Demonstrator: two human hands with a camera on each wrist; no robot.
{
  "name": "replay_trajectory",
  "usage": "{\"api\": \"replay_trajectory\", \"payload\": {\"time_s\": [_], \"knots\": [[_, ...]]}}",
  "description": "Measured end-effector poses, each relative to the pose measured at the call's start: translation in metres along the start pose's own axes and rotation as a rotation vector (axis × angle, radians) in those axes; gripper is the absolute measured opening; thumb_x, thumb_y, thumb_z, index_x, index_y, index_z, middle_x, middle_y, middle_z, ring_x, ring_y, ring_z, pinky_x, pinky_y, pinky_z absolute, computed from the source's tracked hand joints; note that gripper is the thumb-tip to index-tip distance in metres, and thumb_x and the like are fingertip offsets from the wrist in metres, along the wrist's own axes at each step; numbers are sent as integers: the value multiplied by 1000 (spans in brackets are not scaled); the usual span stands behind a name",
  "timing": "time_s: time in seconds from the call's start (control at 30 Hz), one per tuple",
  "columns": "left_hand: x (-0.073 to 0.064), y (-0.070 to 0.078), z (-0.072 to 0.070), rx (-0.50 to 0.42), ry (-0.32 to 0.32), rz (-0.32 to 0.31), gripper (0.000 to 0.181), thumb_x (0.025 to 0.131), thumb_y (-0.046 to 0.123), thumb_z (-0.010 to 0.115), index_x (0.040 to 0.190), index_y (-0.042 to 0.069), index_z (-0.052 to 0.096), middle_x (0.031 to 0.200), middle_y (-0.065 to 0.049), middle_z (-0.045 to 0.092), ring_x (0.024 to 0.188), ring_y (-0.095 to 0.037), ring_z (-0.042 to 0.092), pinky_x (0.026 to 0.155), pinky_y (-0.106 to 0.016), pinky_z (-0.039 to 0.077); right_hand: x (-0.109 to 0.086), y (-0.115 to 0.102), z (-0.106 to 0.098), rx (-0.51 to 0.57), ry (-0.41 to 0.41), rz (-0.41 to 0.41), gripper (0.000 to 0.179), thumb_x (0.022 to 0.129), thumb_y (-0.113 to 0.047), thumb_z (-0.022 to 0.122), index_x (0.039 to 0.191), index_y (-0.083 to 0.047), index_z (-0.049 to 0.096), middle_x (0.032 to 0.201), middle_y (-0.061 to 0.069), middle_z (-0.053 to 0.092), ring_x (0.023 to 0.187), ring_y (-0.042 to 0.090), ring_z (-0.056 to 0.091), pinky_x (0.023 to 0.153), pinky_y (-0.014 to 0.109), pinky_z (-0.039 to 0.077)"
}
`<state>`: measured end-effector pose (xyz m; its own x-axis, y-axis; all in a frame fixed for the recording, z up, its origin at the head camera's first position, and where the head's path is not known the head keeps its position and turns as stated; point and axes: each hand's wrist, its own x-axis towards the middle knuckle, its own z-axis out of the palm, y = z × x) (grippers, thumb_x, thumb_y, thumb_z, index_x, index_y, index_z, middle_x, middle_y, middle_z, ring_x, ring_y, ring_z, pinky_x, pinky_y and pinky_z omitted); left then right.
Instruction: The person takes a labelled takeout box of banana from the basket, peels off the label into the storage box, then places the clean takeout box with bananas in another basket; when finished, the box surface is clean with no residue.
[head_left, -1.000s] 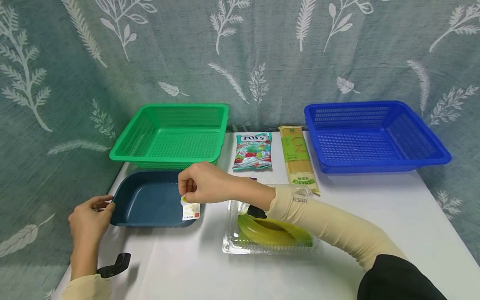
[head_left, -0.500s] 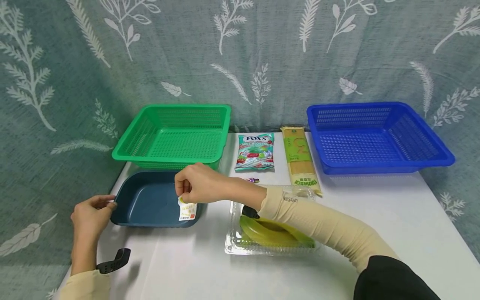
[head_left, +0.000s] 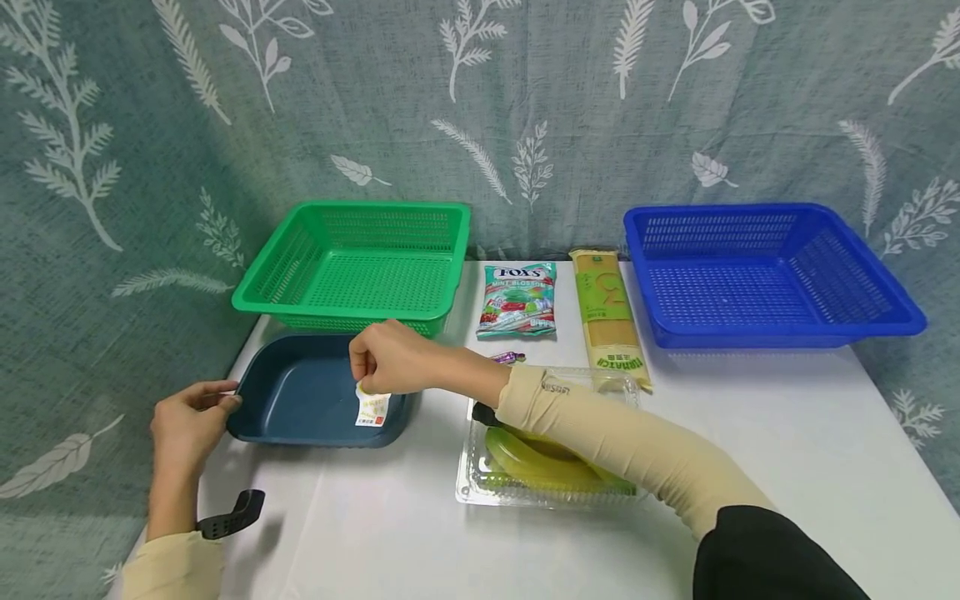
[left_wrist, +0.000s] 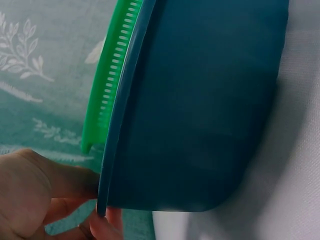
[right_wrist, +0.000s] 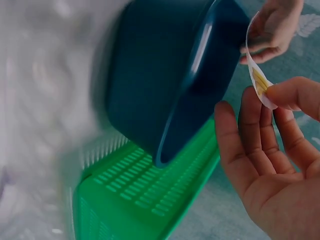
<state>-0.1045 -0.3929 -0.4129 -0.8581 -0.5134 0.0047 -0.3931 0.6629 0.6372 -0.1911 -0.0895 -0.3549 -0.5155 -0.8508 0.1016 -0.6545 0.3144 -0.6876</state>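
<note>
A dark blue basin (head_left: 300, 400) stands at the left of the table. My left hand (head_left: 189, 421) pinches its left rim, the thumb on one side and fingers on the other in the left wrist view. Over the basin's right end, my right hand (head_left: 393, 358) pinches a small white paper label (head_left: 372, 408) by its upper edge. The label carries yellow print and a small red mark, and it curls in the right wrist view. Under my right forearm lies a clear plastic clamshell box (head_left: 471, 483) with yellow-green bananas (head_left: 536, 462) inside, partly hidden by the sleeve.
A green basket (head_left: 352, 321) stands behind the basin, a blue basket (head_left: 780, 333) at the back right. Between them lie a Fox's candy bag (head_left: 517, 300) and a noodle pack (head_left: 611, 321). A small purple-wrapped piece (head_left: 510, 357) lies behind the box.
My right hand has shifted slightly left with the label, farther over the basin. The left hand keeps its hold on the rim. The head view has shifted a little.
</note>
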Motion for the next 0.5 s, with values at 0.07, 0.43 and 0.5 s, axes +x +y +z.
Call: {"api": "replay_trajectory", "payload": {"time_s": [0.07, 0.43, 0.5], "knots": [[1, 0, 0, -6, -1, 0, 31, 94, 15, 66, 122, 2, 71, 85, 2, 70, 92, -19, 53, 63, -29, 39, 4, 0, -1, -18, -2, 6, 13, 86, 0, 69, 79, -11, 68, 74, -5, 65, 69, 7, 59, 66, 18, 46], [0, -1, 0, -47, -25, -30, 31, 95, 16, 65, 122, 2, 70, 80, 9, 64, 89, -18, 51, 58, -25, 43, 24, -3, 8, -87, -89, 57, 12, 88, 0, 67, 81, -10, 66, 76, -3, 61, 69, 10, 53, 62, 19, 44], [0, -1, 1, -49, -22, -29, 31, 95, 16, 66, 122, 2, 70, 80, 9, 64, 84, -16, 51, 57, -24, 43, 26, -3, 9, -100, -94, 52, 12, 88, -1, 67, 81, -10, 66, 77, -2, 60, 70, 10, 53, 61, 19, 44]]}}
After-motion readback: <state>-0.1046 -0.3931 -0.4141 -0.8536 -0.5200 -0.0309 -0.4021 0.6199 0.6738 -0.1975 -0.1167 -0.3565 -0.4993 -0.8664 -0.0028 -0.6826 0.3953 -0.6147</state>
